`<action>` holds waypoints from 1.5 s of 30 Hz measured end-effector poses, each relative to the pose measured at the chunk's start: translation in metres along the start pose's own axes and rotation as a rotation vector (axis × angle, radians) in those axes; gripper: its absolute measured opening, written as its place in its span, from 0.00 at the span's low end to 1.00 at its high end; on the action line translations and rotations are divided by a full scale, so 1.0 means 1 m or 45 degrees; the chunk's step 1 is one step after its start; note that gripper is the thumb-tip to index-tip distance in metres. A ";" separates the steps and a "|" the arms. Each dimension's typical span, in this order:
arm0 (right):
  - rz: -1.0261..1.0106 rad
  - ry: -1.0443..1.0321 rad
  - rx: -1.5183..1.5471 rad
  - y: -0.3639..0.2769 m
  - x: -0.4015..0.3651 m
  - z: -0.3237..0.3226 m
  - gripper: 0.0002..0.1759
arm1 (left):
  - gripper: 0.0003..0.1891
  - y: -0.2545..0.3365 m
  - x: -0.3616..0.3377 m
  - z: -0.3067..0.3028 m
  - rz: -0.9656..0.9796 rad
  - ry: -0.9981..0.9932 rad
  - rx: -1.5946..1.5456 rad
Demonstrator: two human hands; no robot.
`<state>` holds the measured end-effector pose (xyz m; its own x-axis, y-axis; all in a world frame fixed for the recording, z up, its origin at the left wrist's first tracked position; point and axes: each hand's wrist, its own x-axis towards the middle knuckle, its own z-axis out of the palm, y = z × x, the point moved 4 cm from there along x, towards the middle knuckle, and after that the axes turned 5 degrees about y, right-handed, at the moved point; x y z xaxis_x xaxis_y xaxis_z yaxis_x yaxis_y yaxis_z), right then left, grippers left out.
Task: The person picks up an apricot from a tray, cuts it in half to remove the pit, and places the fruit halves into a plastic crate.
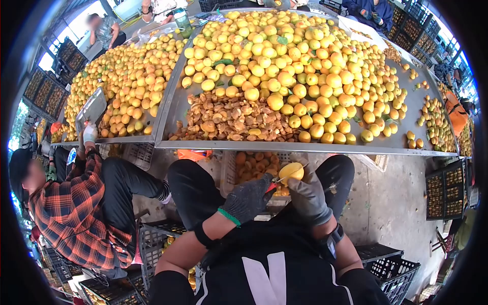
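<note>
Apparently cutting, gripping a red-handled knife [271, 187] in the closed left hand [246, 200] and a yellow fruit [291, 173] in the curled right hand [311, 201], by the near crate's [226, 175] right side, likely needing a steady turn next.

Roundish yel. fruit [292, 172], red-hdl. tool [271, 187] up against it

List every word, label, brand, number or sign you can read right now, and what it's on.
No text is readable.
Black shirt: two slanted white bars, perhaps part of lettering; can't tell.
Wristwatch: too small to read.
Green-tinted bottle: any marking too small to read.
</note>
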<state>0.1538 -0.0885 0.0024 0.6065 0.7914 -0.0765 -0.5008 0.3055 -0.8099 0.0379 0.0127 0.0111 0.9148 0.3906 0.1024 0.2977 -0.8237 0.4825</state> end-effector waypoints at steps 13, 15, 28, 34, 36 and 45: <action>0.259 -0.050 0.481 0.032 -0.013 -0.002 0.25 | 0.20 -0.003 -0.006 0.015 -0.073 0.079 0.029; 0.097 -0.004 0.167 0.022 -0.014 0.000 0.25 | 0.19 0.000 -0.008 0.017 0.047 0.216 -0.017; 0.317 -0.060 0.332 0.038 -0.016 -0.013 0.27 | 0.16 -0.029 -0.017 0.037 0.134 0.257 0.128; 0.300 -0.077 0.339 0.039 -0.015 -0.013 0.25 | 0.15 -0.028 -0.018 0.032 0.241 0.422 0.244; 0.431 -0.013 0.649 0.042 -0.015 -0.017 0.21 | 0.14 -0.032 -0.016 0.033 0.266 0.397 0.238; 0.167 0.341 0.096 0.026 -0.013 -0.022 0.19 | 0.15 -0.026 -0.022 0.026 -0.072 -0.047 0.080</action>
<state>0.1465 -0.1020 -0.0307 0.6697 0.6620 -0.3365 -0.6240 0.2560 -0.7383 0.0166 0.0150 -0.0261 0.9051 0.4229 0.0436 0.3648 -0.8252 0.4312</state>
